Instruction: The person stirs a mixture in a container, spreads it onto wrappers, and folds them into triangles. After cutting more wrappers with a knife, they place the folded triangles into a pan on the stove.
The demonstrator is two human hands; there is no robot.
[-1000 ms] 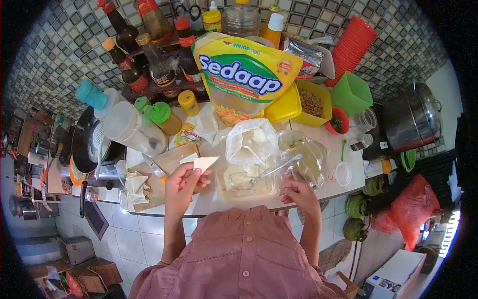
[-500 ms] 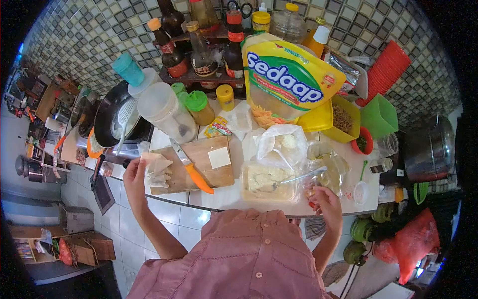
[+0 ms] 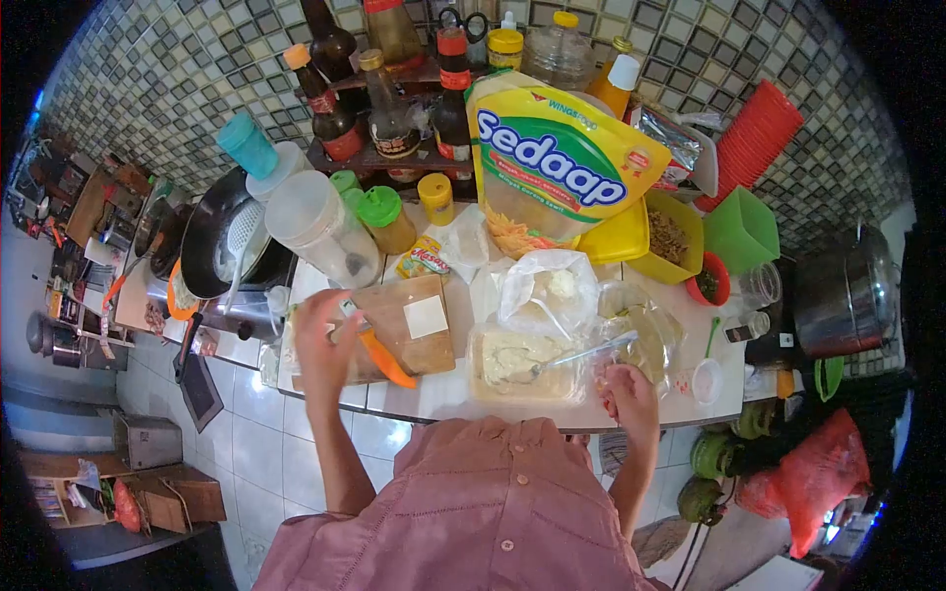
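My left hand (image 3: 323,340), smeared by motion, is over the left part of the wooden cutting board (image 3: 434,357); its fingers cannot be made out. Beside it lies a knife (image 3: 384,359) with an orange handle, and a square pale wrapper (image 3: 426,316) is on the board's right side. At the counter's front edge my right hand (image 3: 629,394) is closed, fingers curled round something small and partly reddish that I cannot make out. Close to it, a spoon (image 3: 591,353) rests in a plastic tub (image 3: 483,379) of creamy pale mixture.
A plastic bag (image 3: 527,315) with white crumbs stands behind the tub, beside clear plastic packaging (image 3: 645,330). Farther back are a Sedaap pouch (image 3: 562,158), a yellow container (image 3: 680,261) and sauce bottles (image 3: 394,128). A frying pan (image 3: 202,266) with a slotted spatula sits left.
My left hand has moved right from the stack of thin wrappers at the board's left edge, across the board toward the knife. My right hand has shifted slightly left and down.
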